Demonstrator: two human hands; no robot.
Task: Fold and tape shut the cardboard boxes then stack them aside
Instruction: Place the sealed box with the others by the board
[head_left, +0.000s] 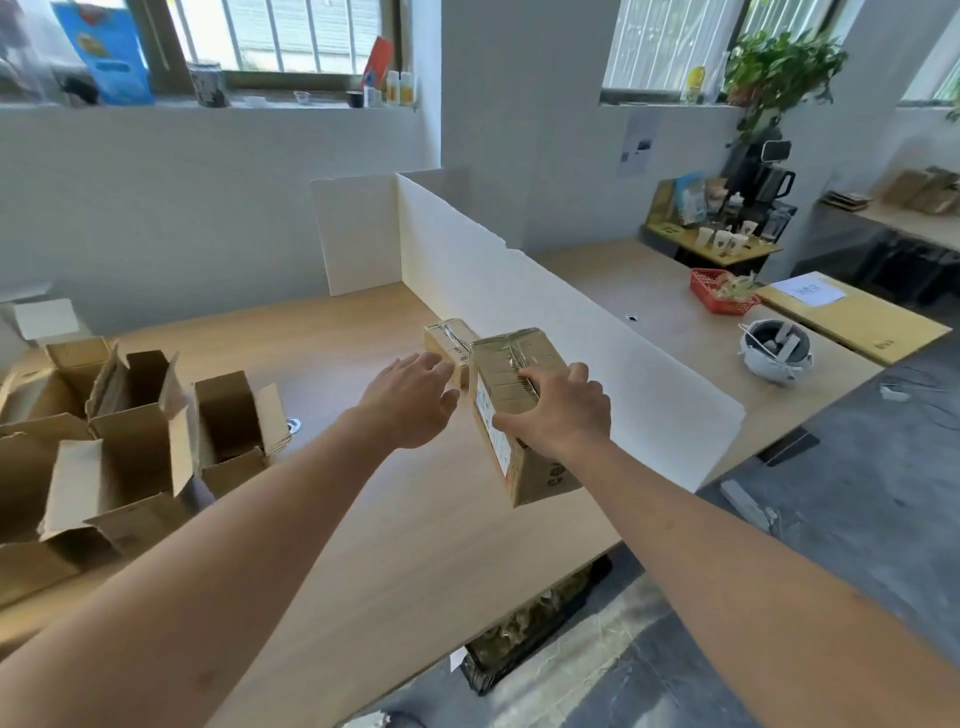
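Two taped cardboard boxes (519, 410) (447, 343), right hand (558, 410) gripping one

Right hand (558, 413) grips taped box (519, 415); left hand (410, 400) seemingly free.

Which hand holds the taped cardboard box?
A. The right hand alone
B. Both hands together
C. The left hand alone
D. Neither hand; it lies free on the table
A. The right hand has its fingers curled over the top of the taped box, while the left hand hovers open beside it, apart from the cardboard.
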